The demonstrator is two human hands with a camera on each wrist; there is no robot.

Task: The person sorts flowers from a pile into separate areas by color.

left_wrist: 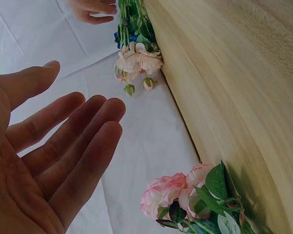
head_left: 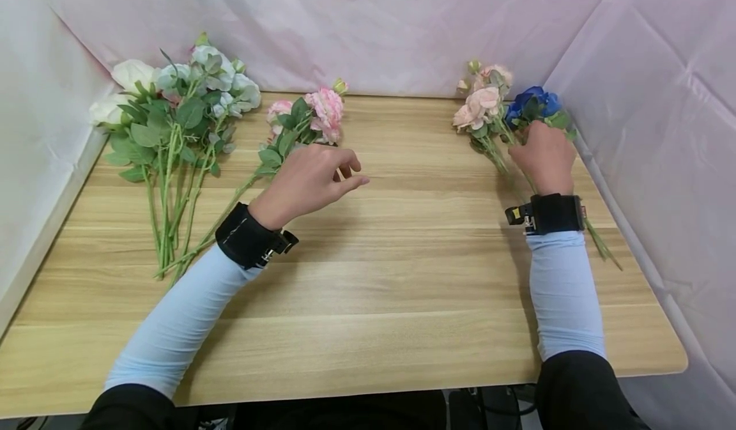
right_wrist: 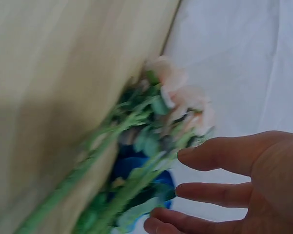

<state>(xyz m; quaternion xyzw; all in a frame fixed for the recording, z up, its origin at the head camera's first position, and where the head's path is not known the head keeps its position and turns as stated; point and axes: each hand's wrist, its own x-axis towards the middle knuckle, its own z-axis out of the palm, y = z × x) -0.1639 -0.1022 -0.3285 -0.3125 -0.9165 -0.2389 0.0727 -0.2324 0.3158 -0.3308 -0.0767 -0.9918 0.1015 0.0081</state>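
Observation:
My left hand [head_left: 310,177] hovers over the table, fingers loosely bent and holding nothing. Just beyond it lies a pink artificial flower stem [head_left: 326,114], its blooms also low in the left wrist view. At the right, my right hand [head_left: 545,155] is over the stems of a blue artificial flower [head_left: 535,101]. In the right wrist view its fingers [right_wrist: 215,195] are spread beside the blue flower, with nothing gripped; whether a fingertip touches a leaf I cannot tell. Pale pink flowers [head_left: 480,107] lie directly left of the blue one.
A bunch of white and pale blue flowers [head_left: 215,75] lies at the back left of the wooden table [head_left: 402,276], green stems pointing toward the front. White cloth [head_left: 402,27] hangs behind the table and at both sides.

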